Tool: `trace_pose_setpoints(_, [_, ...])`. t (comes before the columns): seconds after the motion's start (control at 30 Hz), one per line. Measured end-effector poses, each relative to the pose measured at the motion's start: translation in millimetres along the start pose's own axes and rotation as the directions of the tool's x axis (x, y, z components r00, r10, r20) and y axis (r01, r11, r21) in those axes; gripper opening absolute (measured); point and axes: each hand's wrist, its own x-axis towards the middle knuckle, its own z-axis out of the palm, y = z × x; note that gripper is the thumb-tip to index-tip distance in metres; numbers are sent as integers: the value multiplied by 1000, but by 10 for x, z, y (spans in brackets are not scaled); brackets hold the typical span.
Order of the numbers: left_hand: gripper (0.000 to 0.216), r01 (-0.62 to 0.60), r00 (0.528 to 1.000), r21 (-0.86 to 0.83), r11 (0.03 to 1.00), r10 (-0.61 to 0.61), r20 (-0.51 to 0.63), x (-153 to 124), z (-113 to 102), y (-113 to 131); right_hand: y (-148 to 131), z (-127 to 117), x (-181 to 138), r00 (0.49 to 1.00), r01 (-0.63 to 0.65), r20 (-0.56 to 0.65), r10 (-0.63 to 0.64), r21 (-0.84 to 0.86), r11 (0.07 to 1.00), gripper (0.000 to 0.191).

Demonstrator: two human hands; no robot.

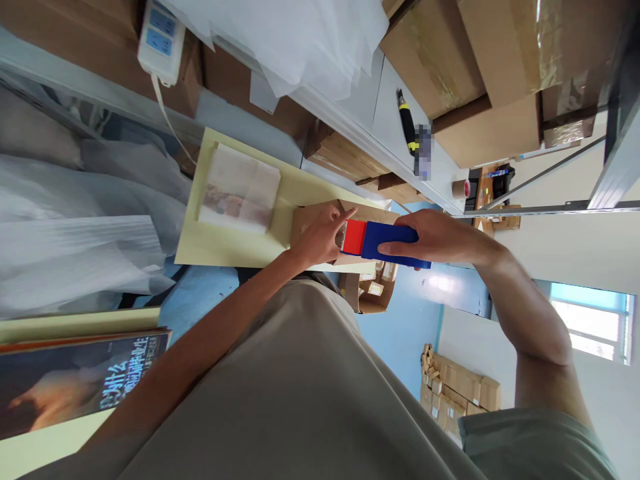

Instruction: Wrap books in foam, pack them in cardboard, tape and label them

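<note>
My right hand is closed around a blue and red tape dispenser and holds it against a small cardboard box lying on a pale yellow tabletop. My left hand grips the near end of that box. Its index finger stretches out beside the dispenser's red head and the other fingers curl round the box edge. Both hands hide most of the box.
A flat item wrapped in translucent foam lies on the tabletop beside the box. A white power strip, foam sheets, a utility knife, a tape roll and stacked cartons are beyond. A book lies near me.
</note>
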Motion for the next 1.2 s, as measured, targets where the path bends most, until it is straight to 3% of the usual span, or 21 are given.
trace_pose_setpoints(0.13, [69,-54,995,89,995,47,83,103,-86,-6,-23,17,-28,1000,-5,-8,5,3,1000,77])
trace_pose_setpoints(0.37, [36,-10,1000,166,986,6,25,69,-45,-132,96,32,6,1000,-14,-12,14,-21,1000,73])
trace_pose_setpoints(0.67, [49,96,994,123,988,-90,-54,-81,8,-268,373,9,55,998,-54,24,55,-40,998,69])
trace_pose_setpoints(0.97, [63,151,988,82,985,-151,2,-150,-120,-259,916,154,291,996,-33,82,31,31,999,64])
trace_pose_setpoints(1.2, [73,138,987,130,982,-148,69,-122,-193,-274,1298,310,653,995,12,98,-16,41,999,68])
